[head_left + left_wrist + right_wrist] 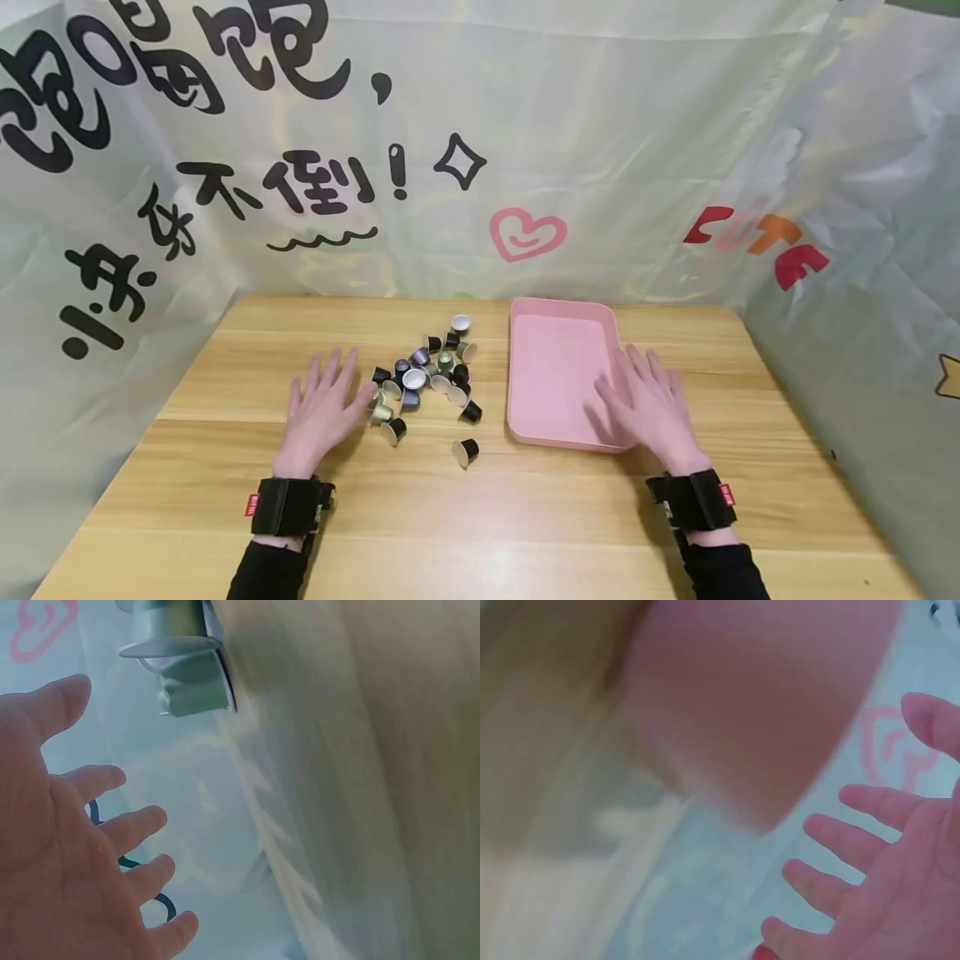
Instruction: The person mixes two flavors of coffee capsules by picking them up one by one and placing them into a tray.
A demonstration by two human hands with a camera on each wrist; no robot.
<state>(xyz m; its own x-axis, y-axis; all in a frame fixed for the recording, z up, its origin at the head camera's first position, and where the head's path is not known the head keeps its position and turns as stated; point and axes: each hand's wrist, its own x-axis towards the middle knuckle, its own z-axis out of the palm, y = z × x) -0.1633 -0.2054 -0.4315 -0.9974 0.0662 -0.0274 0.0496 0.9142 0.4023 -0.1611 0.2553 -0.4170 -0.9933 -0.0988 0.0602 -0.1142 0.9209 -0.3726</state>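
Note:
A loose heap of coffee capsules in black, purple and green lies on the wooden table, left of a pink tray. My left hand is at the heap's left side, fingers spread and holding nothing, its thumb overlapping the nearest capsules in the head view. Two green capsules show beyond that thumb in the left wrist view. Over the tray's right edge is my right hand, fingers straight and apart, nothing held. The tray's blurred outer side appears beside that hand in the right wrist view.
One black capsule lies apart, nearer the front of the table. Behind the wooden table hangs a pale cloth backdrop with black lettering and a pink heart. The cloth also runs along both sides.

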